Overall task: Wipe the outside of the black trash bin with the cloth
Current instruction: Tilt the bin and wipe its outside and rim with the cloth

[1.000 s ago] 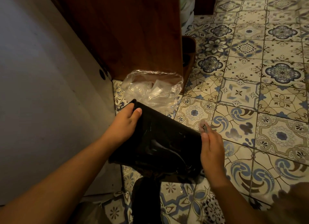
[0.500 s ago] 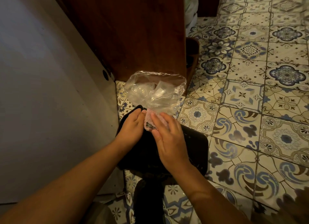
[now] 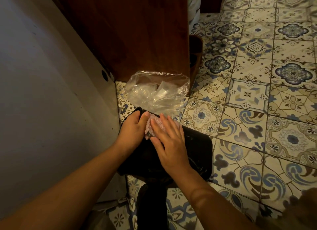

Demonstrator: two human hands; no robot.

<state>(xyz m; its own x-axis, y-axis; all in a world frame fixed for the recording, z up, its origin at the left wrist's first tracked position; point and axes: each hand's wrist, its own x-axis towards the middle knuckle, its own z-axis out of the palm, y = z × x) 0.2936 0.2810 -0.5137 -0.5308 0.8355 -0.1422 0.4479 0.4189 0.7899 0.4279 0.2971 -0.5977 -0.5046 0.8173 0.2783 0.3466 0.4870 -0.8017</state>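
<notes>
The black trash bin [image 3: 197, 149] lies tipped on its side on the patterned tile floor, its mouth pointing away from me. A clear plastic liner [image 3: 154, 92] spills out of that mouth. My left hand [image 3: 132, 130] grips the bin's rim at the upper left corner. A small pink fluffy cloth [image 3: 151, 126] lies on the bin's upward side near the rim. My right hand [image 3: 169, 142] presses flat on the cloth with straight, spread fingers. Most of the cloth is hidden under that hand.
A dark wooden cabinet [image 3: 137, 32] stands just behind the bin, with a grey wall [image 3: 42, 92] on the left. A brown container [image 3: 195, 53] sits by the cabinet's right edge. Open tile floor [image 3: 257, 109] stretches to the right.
My right hand moved from the bin's right side onto its top near the rim and now presses the pink cloth there. The left hand kept its grip on the rim.
</notes>
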